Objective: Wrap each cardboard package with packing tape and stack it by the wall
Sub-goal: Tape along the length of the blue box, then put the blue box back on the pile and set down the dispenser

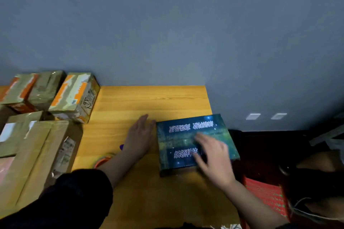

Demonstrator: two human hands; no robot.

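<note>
The left hand (pixel 139 139) lies flat against the left side of a dark blue-green box (pixel 188 141), fingers straight and together, pointing toward the wall. The right hand (pixel 214 158) rests palm down on the top of that box, fingers spread and relaxed, somewhat blurred. Neither hand curls round anything. A dark sleeve (pixel 74 195) covers the left forearm up to near the elbow; the right forearm is bare.

The box sits at the right edge of a yellow wooden table (pixel 149 102), its top printed with pale characters in two rows, the far row upside down from where the person stands. Shiny bands cross its top, which may be tape, though I cannot say for sure.

Just behind the left wrist, an orange-rimmed tape roll (pixel 103 160) lies on the table, partly hidden by the arm, and a small purple thing (pixel 121 147) peeks out beside it.

To the left, brown cardboard packages crowd the table: a large one (pixel 37 154) near the person, and two smaller ones with orange markings (pixel 76 95) (pixel 28 89) standing close to the grey-blue wall (pixel 167 24). Two pale wall plates (pixel 253 116) show low on the right.
</note>
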